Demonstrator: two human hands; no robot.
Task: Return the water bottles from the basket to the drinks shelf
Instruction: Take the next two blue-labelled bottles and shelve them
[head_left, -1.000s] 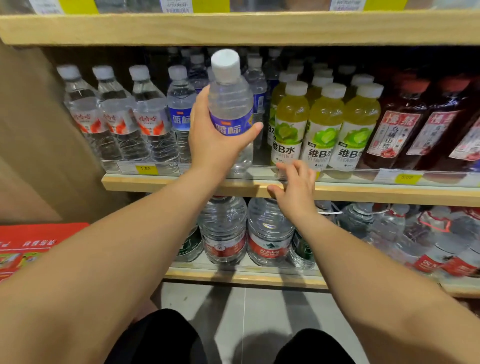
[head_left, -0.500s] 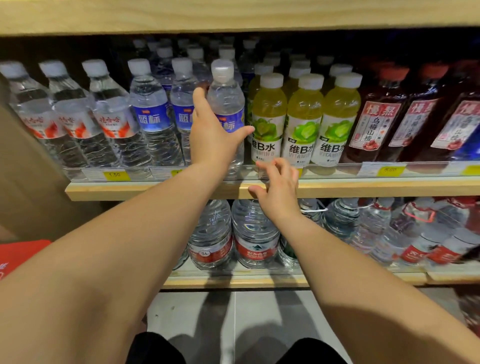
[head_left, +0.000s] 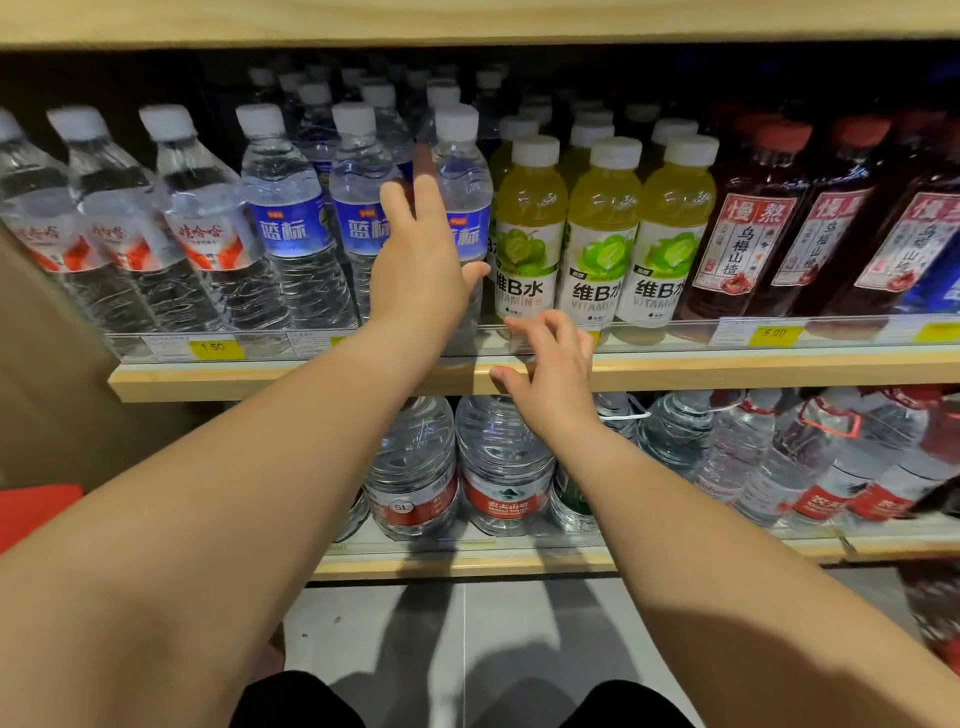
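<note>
Water bottle (head_left: 464, 208) stands upright on the drinks shelf (head_left: 291, 382), front of the third blue-label column, touching the yellow vitamin drink (head_left: 527, 234) row on its right side. Its long axis is vertical and it lies directly ahead of my left hand (head_left: 418, 270), which is the nearer one. That hand's fingers (head_left: 428, 200) are loosely spread against the bottle's left face with the thumb at the lower right of the label; I cannot tell whether they grip it or merely rest on it. My right hand (head_left: 553, 374) is lower, fingers curled and empty, thumb at the shelf lip. The bottle is clear ribbed plastic, white cap, blue band label. I judge placement near complete; release and straight withdrawal remain. No basket is in view.
</note>
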